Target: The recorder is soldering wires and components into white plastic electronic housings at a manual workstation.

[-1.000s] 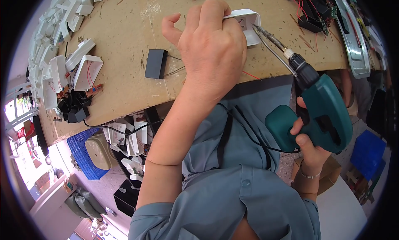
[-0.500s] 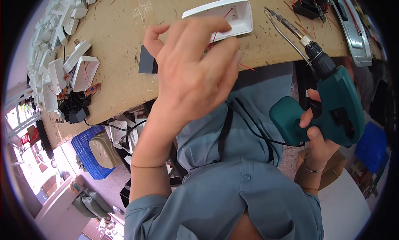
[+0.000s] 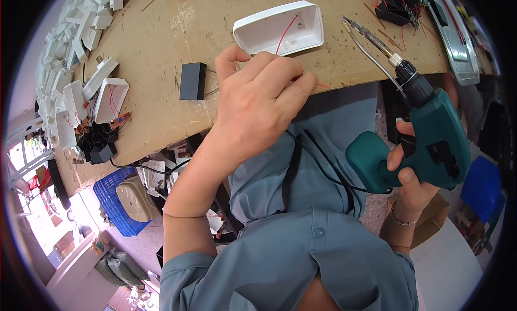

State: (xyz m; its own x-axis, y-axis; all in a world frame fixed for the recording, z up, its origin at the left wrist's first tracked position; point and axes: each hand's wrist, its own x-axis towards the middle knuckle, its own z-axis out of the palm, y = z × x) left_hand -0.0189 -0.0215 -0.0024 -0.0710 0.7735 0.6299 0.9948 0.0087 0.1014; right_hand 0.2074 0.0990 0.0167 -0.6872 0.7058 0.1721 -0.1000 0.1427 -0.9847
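Observation:
My right hand [image 3: 417,189] is wrapped round the handle of a green soldering gun [image 3: 442,130] with a thin solder feed tube along its barrel. Its tip points up and left, just above the table. At the table's near edge my left hand [image 3: 256,106] has its fingers curled and pinched together, back of the hand up; what lies in the pinch is hidden. From the white plastic housing [image 3: 258,37] just beyond, a red wire [image 3: 287,34] runs down behind these fingers. Another red wire end [image 3: 323,86] sticks out on their right. A black box [image 3: 192,81] with leads lies left of the hand.
White plastic parts [image 3: 67,47] are heaped along the far left of the worn table [image 3: 156,84]. Nearer stand wired housings [image 3: 111,99] and black parts. Black boxes with wires [image 3: 396,9] and a metal tray [image 3: 458,47] lie at the far right. A blue basket [image 3: 116,203] stands below.
My left hand has drawn slightly nearer and to the right, uncovering more of the white housing and the black box. The soldering gun stays nearly where it was.

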